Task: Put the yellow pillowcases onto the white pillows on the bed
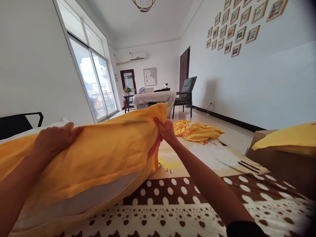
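Note:
A yellow pillowcase (108, 144) is drawn over a pillow (86, 194) in front of me. Along its near side the case gapes, and the pillow's pale grey-white surface shows there. My right hand (165, 129) is closed on the case's right corner, thumb on top, lifting it to a point. My left hand (55, 136) is closed over the upper edge of the pillowcase on the left, with its fingertips partly hidden. A patch of pink-red print shows below my right hand.
Beneath lies a brown and cream dotted blanket (170, 191). Crumpled yellow cloth (197, 130) lies on its far side. At right, another yellow pillow (288, 140) rests on a cardboard box (274, 164). A black chair (186, 93) and a plastic-covered table (154, 97) stand farther back.

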